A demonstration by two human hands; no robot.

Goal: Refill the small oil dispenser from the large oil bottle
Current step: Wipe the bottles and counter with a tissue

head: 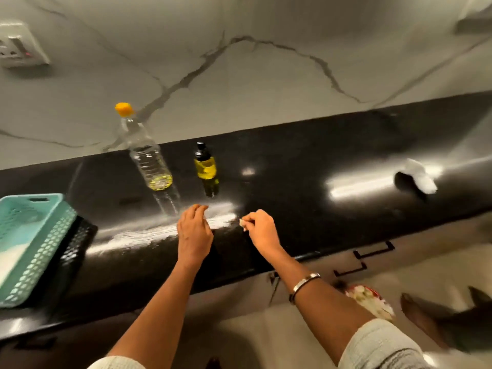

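- The desk (pixel 292 161) is a glossy black slab against a marbled wall; it carries everything and looks slick, with a pale smear under the hands.
- A teal perforated basket (pixel 32 243) sits at the left edge, well apart from the bottles.
- The large oil bottle (pixel 145 153) stands upright near the wall, orange cap still on. It is clear thin plastic with only a shallow pool of yellow oil at the bottom — so light, easily squeezed, probably greasy. Best taken around the ribbed middle, with the cap held separately to unscrew.
- The small oil dispenser (pixel 205 166) stands just to its right, not touching it, black cap on. Dark and likely glass, so stiffer and breakable; grip the labelled body, twist at the neck.
- The left hand (pixel 194 233) hovers low over the desk in front of the bottles, fingers loosely curled, holding nothing.
- The right hand (pixel 259 230) is pinched on a small white scrap (pixel 242 223) — possibly tissue or a seal, too blurred to tell.
- Neither bottle is opened yet; pouring has not started.
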